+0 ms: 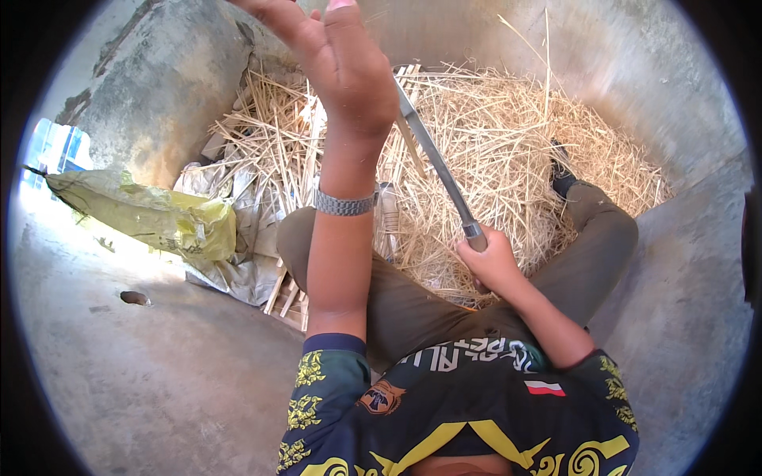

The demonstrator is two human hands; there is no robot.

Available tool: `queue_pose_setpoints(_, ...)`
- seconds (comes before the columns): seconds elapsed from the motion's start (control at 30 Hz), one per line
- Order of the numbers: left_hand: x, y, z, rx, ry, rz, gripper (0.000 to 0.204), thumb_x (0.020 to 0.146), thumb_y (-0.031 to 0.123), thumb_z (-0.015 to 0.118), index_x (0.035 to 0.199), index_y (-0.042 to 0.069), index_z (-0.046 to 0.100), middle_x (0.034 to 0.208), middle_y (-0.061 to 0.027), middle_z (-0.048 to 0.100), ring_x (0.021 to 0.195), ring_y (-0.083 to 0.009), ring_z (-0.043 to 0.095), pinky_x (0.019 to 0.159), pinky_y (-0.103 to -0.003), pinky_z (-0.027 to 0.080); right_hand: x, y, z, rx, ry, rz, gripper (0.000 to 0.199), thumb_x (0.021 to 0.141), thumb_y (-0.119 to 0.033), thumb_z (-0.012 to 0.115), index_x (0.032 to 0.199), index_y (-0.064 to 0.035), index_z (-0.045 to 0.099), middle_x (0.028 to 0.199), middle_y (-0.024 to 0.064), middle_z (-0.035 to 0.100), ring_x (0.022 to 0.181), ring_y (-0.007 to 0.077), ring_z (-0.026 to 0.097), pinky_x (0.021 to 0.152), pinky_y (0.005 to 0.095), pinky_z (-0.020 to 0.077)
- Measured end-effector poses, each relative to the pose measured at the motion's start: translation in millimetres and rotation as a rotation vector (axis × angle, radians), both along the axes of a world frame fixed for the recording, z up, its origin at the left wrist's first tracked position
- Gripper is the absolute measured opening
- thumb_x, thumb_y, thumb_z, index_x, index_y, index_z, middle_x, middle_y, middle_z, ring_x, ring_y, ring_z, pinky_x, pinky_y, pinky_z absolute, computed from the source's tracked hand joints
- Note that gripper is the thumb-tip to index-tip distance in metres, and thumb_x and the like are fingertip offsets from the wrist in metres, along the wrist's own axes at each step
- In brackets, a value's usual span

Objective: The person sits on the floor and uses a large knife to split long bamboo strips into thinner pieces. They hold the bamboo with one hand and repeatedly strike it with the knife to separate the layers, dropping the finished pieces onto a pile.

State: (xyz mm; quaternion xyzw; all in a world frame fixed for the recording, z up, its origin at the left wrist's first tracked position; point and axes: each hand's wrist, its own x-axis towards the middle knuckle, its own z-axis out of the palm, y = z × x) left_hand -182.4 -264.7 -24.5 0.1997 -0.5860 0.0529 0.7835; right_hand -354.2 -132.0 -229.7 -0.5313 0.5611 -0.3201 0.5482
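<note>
My left hand (349, 71) is raised at the top of the view, with a metal-banded watch (345, 204) on its wrist. Its thumb and fingers are stretched upward and apart, their tips cut off by the upper edge. Nothing shows in it. My right hand (494, 260) is closed round the dark handle of a machete (436, 159), just above my lap. The long grey blade slants up and to the left, and its far end passes behind my left wrist. Beneath the blade lies a heap of straw and thin split strips (484, 143).
Concrete walls (635, 71) surround the straw. At left, a torn yellowish sack (151, 218) lies beside crumpled grey sheeting (246, 274). The concrete ledge has a small hole (135, 298). My bent legs (603, 238) frame the straw, with a dark shoe (562, 178) against it.
</note>
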Motion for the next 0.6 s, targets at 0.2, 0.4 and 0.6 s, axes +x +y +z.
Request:
queue_pose_setpoints(0.2, 13, -6, -7, -0.070, 0.076, -0.011, 0.077, 0.090, 0.002, 0.037, 0.158, 0.004, 0.001, 0.149, -0.0250, 0.033, 0.126, -0.0315, 0.043, 0.106, -0.036, 0.040, 8, 0, 62, -0.162, -0.368, -0.105, 0.018, 0.096, -0.011, 0.062, 0.082, -0.0059, 0.053, 0.056, -0.0018, 0.051, 0.039, 0.0055, 0.046, 0.036, 0.0241, 0.0359)
queue_pose_setpoints(0.4, -1, -7, -9, -0.146, 0.105, 0.088, 0.067, 0.086, -0.004, 0.037, 0.151, -0.002, 0.022, 0.136, -0.0217, 0.046, 0.109, -0.0262, 0.052, 0.099, -0.033, 0.045, 17, -19, 4, 0.082, -0.333, 0.029, 0.013, 0.096, -0.012, 0.057, 0.087, -0.0046, 0.053, 0.057, -0.0023, 0.050, 0.040, 0.0078, 0.046, 0.039, 0.0251, 0.0380)
queue_pose_setpoints(0.6, 18, -22, -10, -0.325, 0.123, 0.066, 0.049, 0.084, -0.008, 0.036, 0.133, -0.006, 0.041, 0.119, -0.0154, 0.054, 0.100, -0.0219, 0.052, 0.090, -0.029, 0.048, 8, -15, 22, -0.035, -0.186, -0.081, 0.014, 0.093, -0.015, 0.062, 0.085, -0.0052, 0.056, 0.055, -0.0027, 0.050, 0.038, 0.0063, 0.044, 0.037, 0.0242, 0.0361)
